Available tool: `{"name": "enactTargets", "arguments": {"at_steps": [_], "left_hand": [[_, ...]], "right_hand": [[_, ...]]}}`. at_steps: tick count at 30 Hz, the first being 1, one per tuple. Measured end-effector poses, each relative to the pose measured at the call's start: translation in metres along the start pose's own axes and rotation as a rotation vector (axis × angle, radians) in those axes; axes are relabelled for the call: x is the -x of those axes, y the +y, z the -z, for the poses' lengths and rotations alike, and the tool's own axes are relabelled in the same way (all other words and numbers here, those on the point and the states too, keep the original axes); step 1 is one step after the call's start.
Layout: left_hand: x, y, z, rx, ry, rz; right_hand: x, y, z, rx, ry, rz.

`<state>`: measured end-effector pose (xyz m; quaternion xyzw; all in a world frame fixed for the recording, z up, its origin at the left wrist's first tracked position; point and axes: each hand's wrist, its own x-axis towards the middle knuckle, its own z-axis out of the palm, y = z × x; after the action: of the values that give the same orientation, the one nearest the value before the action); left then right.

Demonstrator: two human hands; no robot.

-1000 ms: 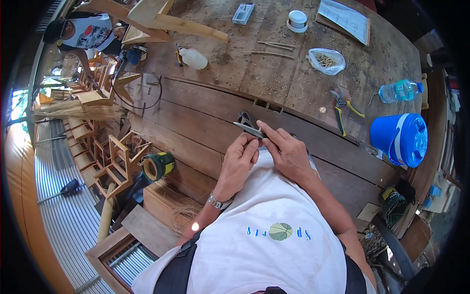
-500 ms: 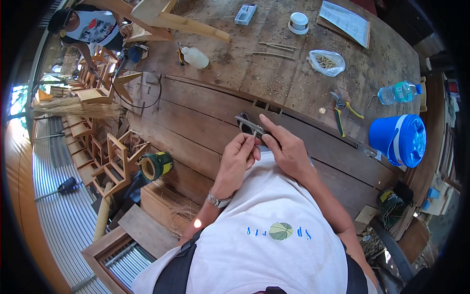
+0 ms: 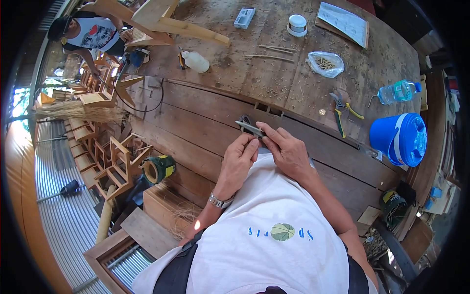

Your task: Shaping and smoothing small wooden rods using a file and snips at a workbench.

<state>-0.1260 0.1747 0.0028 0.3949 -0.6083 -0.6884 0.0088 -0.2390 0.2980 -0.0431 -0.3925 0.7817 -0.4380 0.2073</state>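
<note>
Above my lap, my two hands meet at the near side of the workbench. My right hand (image 3: 288, 153) is closed around a knife with a flat grey blade (image 3: 249, 128), its tip pointing to the far left. My left hand (image 3: 240, 156), with a metal watch at the wrist, is pinched shut right beside the blade. Whatever its fingertips hold is mostly hidden behind the fingers and the knife. On the bench beyond lie thin wooden sticks (image 3: 271, 53) and a plastic bag of short wooden pegs (image 3: 325, 63).
Yellow-handled pruning shears (image 3: 339, 110), a water bottle (image 3: 399, 92) and a blue bucket (image 3: 397, 139) are at right. A white jar (image 3: 297, 24), clipboard papers (image 3: 342, 22) and a glue bottle (image 3: 196, 61) sit farther back. Another person (image 3: 93, 34) works at far left near wooden chair frames (image 3: 115, 166).
The fingers of my right hand have curled in from stretched along the knife. A pale stick end at my left fingertips has dropped from sight.
</note>
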Motion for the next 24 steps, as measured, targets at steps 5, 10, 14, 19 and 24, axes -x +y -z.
{"name": "enactTargets", "arguments": {"at_steps": [5, 10, 14, 19, 24], "left_hand": [[0.006, 0.008, 0.004, 0.000, 0.062, 0.025], [0.024, 0.011, 0.013, 0.071, 0.017, 0.037], [0.009, 0.005, 0.011, 0.159, 0.067, 0.024], [0.006, 0.005, 0.007, 0.207, 0.012, 0.064], [0.004, 0.005, 0.005, 0.152, -0.015, 0.063]], "right_hand": [[-0.007, -0.003, -0.005, -0.063, 0.003, 0.002], [-0.022, 0.030, 0.005, -0.215, 0.068, -0.355], [-0.008, 0.007, -0.003, -0.228, -0.031, -0.008], [-0.006, -0.004, -0.004, -0.105, -0.098, 0.026], [-0.006, -0.005, -0.002, -0.105, -0.068, 0.016]]}}
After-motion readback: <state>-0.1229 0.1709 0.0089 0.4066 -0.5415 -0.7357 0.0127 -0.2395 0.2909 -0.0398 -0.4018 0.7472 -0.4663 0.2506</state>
